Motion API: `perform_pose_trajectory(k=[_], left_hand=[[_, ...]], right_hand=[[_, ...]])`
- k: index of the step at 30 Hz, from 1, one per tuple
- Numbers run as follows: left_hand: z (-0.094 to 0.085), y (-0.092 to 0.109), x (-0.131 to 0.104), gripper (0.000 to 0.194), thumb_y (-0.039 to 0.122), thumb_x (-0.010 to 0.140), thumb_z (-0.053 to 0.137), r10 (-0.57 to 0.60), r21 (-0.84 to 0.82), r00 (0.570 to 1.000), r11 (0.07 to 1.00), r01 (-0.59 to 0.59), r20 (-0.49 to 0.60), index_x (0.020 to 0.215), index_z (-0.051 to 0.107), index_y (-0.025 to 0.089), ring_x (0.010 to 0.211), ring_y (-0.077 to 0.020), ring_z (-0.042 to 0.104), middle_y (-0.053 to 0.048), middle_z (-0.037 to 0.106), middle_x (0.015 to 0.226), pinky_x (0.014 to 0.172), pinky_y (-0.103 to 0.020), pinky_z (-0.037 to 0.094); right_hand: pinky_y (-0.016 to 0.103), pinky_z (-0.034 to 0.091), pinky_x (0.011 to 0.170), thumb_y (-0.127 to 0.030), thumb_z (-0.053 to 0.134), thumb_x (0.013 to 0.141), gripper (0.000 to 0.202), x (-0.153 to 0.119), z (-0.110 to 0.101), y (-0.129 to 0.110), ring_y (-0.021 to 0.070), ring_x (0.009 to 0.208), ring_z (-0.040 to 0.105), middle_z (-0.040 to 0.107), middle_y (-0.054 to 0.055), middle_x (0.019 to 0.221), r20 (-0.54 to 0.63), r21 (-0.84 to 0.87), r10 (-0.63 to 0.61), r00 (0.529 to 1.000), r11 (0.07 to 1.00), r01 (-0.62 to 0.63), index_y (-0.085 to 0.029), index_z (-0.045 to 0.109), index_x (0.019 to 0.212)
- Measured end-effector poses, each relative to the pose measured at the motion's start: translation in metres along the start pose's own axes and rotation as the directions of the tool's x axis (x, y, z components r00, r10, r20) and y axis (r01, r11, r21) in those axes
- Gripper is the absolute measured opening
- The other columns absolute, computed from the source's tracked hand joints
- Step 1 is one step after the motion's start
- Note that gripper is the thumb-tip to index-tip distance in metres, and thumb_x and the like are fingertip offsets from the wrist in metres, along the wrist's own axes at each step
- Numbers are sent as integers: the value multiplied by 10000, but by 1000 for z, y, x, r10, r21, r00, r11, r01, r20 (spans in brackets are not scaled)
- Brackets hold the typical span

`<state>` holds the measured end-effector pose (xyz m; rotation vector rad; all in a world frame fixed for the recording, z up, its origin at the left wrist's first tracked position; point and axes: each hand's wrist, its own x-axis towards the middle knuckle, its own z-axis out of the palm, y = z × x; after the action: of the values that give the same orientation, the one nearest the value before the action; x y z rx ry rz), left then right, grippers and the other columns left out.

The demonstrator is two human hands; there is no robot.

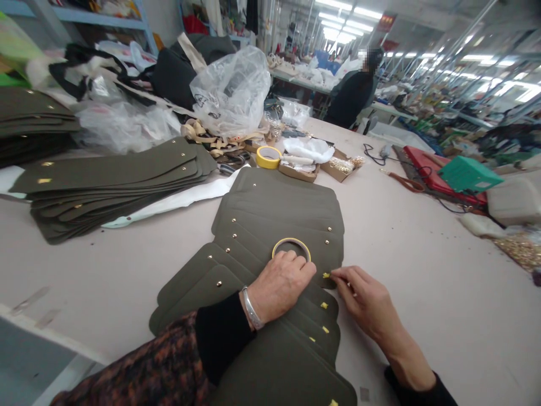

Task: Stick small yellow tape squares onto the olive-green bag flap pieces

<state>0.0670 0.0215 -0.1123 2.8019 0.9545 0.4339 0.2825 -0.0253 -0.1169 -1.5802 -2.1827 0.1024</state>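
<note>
Dark olive-green flat panels (287,203) lie overlapped like a fan on the table, with small gold studs along their left ends. My left hand (281,285) is closed on a thin roll of yellow tape (292,242), held over the panels. At the right edge of one panel, my right hand (366,301) pinches at a small piece of yellow tape (326,276), thumb and forefinger together. More yellow tape bits (324,305) sit on the panels' right ends below it. The right fingertips partly hide what lies between them.
A stack of similar panels (114,175) lies on the left. Behind are a thicker yellow tape roll (269,157), small boxes of gold hardware (341,164) and a plastic bag (236,90). A green box (470,170) stands on the right. A person (353,93) sits farther back.
</note>
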Motion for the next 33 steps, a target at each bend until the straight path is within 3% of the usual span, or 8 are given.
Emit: perform_pose_trajectory(k=[2,5,10,14,19,21,26,33], left_hand=[[0,-1,0,130,175,956,394,0,-6,1000,1000,0,-2,933,522,175,813,-198,474,-52,544,893,735,-344,398],[0,-1,1,127,167,950,396,-8,-5,1000,1000,8,-7,924,519,175,818,-201,475,-51,544,893,745,-348,399],[0,-2,3,115,161,943,402,11,-27,1000,1000,-12,-16,915,512,177,809,-198,483,-44,547,885,737,-341,409],[-4,-4,3,172,163,960,354,22,-70,998,997,-26,-55,900,515,170,795,-186,509,-47,557,873,747,-340,434],[-11,-9,-1,188,202,980,355,42,-250,983,964,-87,-181,1004,540,181,850,-156,596,-32,622,905,793,-294,487],[-14,-10,-3,213,216,981,376,39,-335,975,935,-113,-220,1145,511,197,931,-145,622,-31,651,1001,848,-276,501],[-15,-7,-6,470,224,960,443,-1,-376,979,923,-77,-203,1400,278,222,1082,-158,610,-52,603,1245,929,-295,508],[-13,-1,-6,419,218,953,452,9,-336,988,940,-62,-157,1344,303,198,1012,-175,646,-68,634,1172,859,-298,530]], right_hand=[[308,524,759,-156,443,910,182,-2,-1,-1,183,828,640,663,78,896,61,-48,-163,985,985,166,-189,619,940],[320,526,718,-96,421,893,223,2,4,-5,198,788,622,654,94,867,145,-128,-220,965,963,239,-167,626,946],[293,492,642,-90,482,849,195,22,10,-11,194,663,642,682,79,743,208,-196,34,978,981,8,-164,657,804],[257,435,575,-137,542,810,181,33,6,-13,182,636,660,714,46,694,221,-117,247,943,967,-226,-196,668,694],[228,371,472,-160,543,787,220,26,-5,-18,135,504,588,650,-16,545,387,128,228,894,946,-297,-200,649,599],[228,420,509,-187,521,830,209,20,-9,-23,136,557,611,674,-14,616,320,239,203,926,928,-286,-201,678,693],[266,509,709,-198,532,877,175,10,-10,-43,157,800,645,692,47,926,-96,368,111,989,927,-68,-201,636,1017],[294,515,740,-85,461,888,189,12,-5,-50,162,820,623,658,60,871,-179,217,-140,974,960,178,-198,586,975]])
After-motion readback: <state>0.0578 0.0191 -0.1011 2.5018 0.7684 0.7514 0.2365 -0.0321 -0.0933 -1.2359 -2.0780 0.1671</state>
